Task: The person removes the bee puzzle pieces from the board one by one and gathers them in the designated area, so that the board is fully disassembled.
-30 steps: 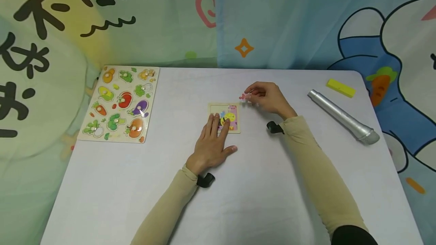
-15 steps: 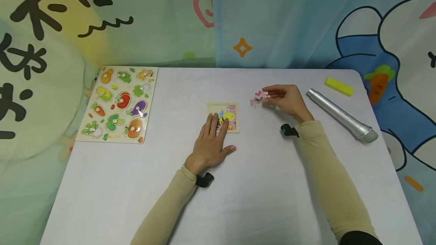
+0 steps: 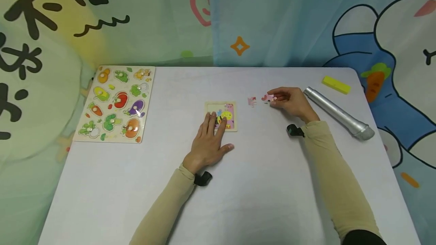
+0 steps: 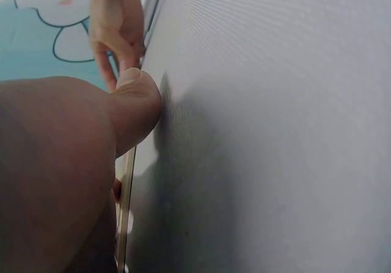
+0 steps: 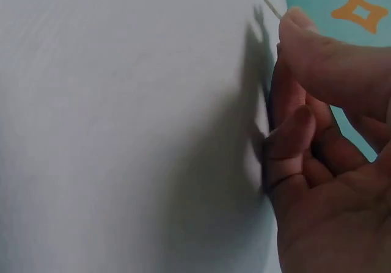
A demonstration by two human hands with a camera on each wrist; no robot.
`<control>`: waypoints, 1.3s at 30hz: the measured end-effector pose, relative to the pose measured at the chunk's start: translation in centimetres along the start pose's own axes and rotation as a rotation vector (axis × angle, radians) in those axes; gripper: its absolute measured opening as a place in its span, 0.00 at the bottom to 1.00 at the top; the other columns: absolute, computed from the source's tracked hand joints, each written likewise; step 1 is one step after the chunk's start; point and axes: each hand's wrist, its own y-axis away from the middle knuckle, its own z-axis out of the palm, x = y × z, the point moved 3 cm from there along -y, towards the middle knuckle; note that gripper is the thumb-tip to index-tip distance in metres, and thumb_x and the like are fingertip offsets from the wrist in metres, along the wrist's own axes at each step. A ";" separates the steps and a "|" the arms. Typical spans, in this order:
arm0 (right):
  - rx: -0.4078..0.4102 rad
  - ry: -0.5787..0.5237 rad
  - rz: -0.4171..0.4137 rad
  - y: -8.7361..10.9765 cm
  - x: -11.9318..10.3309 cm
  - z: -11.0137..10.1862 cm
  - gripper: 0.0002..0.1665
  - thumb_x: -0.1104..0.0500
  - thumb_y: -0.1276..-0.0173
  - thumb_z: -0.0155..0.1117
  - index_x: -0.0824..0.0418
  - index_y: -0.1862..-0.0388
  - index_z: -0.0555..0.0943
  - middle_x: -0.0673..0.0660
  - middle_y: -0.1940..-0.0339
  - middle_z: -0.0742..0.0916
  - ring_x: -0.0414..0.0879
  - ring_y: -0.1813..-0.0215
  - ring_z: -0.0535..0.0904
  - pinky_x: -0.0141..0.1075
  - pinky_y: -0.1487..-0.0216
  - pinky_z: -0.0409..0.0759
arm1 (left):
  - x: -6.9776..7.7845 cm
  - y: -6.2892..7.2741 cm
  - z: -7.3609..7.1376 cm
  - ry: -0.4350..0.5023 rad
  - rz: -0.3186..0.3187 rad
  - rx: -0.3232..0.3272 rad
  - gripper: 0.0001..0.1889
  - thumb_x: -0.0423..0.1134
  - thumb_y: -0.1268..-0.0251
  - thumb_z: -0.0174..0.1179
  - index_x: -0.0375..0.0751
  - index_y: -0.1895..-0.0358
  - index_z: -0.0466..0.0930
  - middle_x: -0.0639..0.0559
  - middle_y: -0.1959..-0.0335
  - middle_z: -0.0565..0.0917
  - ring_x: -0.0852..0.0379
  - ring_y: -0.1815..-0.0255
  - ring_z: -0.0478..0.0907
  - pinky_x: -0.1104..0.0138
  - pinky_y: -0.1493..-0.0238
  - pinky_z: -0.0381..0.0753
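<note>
My left hand (image 3: 208,144) lies with straight fingers over a small square jigsaw board (image 3: 233,127), covering its lower left part. The board has a pale frame and a picture with a yellow-and-black bee on pink; the upper left of its inset is bare. To the right, a pink puzzle piece (image 3: 268,98) is pinched between the thumb and fingers of my right hand (image 3: 294,103). In the right wrist view only the thin edge of that piece (image 5: 272,8) shows at the thumb tip. A second pink piece (image 3: 251,101) lies on the table between board and right hand.
A large vegetable peg puzzle (image 3: 114,105) lies at the table's far left. Beyond my right hand are a silver microphone-shaped tube (image 3: 338,112) and a yellow block (image 3: 336,84). A printed curtain (image 3: 265,18) hangs along the table's back edge.
My right hand has moved right, away from the board, with the pink piece in its fingers. The second pink piece has come into view on the table. My left hand stays on the board.
</note>
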 end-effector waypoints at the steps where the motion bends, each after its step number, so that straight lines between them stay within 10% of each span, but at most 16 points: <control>1: -0.004 0.016 -0.006 -0.1 0.1 0.1 0.21 0.61 0.27 0.74 0.58 0.37 0.87 0.63 0.41 0.89 0.40 0.52 0.81 0.22 0.54 0.76 | 0.0 0.0 0.0 -0.001 -0.001 -0.003 0.48 0.65 0.19 0.51 0.45 0.11 0.38 0.37 0.11 0.28 0.41 0.11 0.21 0.49 0.12 0.36; 8: -0.005 0.067 -0.046 -0.5 0.2 0.7 0.19 0.62 0.29 0.75 0.59 0.40 0.88 0.62 0.53 0.87 0.47 0.55 0.78 0.27 0.58 0.73 | 0.1 0.2 -0.3 0.003 0.005 0.013 0.48 0.65 0.20 0.52 0.45 0.11 0.41 0.37 0.11 0.31 0.40 0.10 0.24 0.49 0.12 0.37; 39: -0.028 0.101 -0.049 -0.3 0.2 0.9 0.22 0.59 0.28 0.75 0.57 0.37 0.87 0.63 0.51 0.85 0.51 0.50 0.75 0.33 0.53 0.69 | 0.3 -0.1 -0.5 0.000 -0.022 0.022 0.47 0.67 0.21 0.50 0.46 0.12 0.45 0.37 0.11 0.38 0.40 0.10 0.30 0.48 0.12 0.40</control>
